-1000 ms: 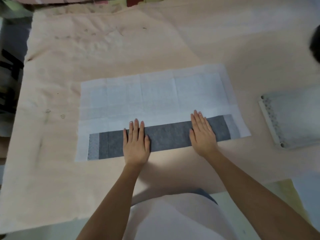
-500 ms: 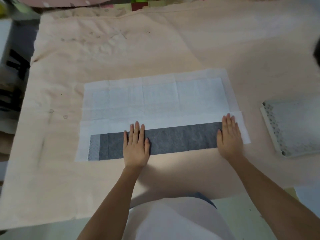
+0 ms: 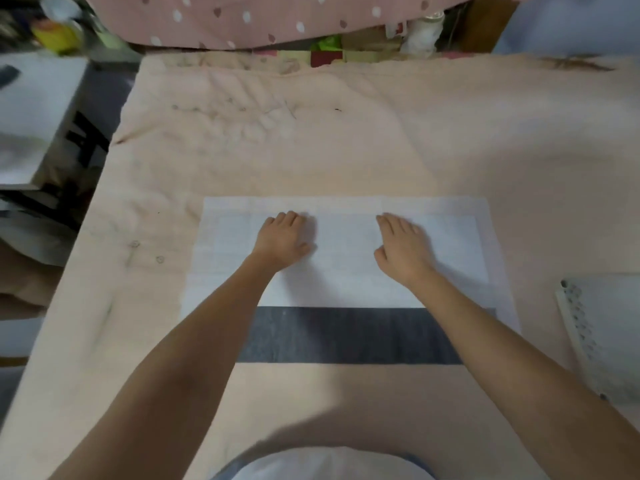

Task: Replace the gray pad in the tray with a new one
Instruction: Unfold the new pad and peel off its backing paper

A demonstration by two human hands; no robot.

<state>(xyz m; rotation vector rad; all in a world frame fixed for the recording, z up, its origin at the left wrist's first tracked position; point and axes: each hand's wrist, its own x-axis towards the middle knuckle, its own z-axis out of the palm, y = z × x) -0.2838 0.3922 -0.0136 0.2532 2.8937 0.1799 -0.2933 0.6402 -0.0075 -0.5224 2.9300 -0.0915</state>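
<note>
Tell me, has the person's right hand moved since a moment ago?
Yes. The right hand has moved away from the body, off the gray strip and onto the white part of the pad.

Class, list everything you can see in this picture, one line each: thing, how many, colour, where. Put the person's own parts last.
pad: one, white with a dark gray folded strip along its near edge, spread flat in the middle of the cloth
cloth: one, peach, covering the whole work surface
tray: one, pale gray with a perforated rim, at the right edge, beside the pad
dotted fabric: one, pink with white spots, along the far side
clutter: several blurred items, mixed colours, behind the cloth; too blurred to name
white box: one, off the cloth at the left
left hand: one, resting on the white part of the pad, fingers bent
right hand: one, resting on the white part, to the right of the left hand
</note>
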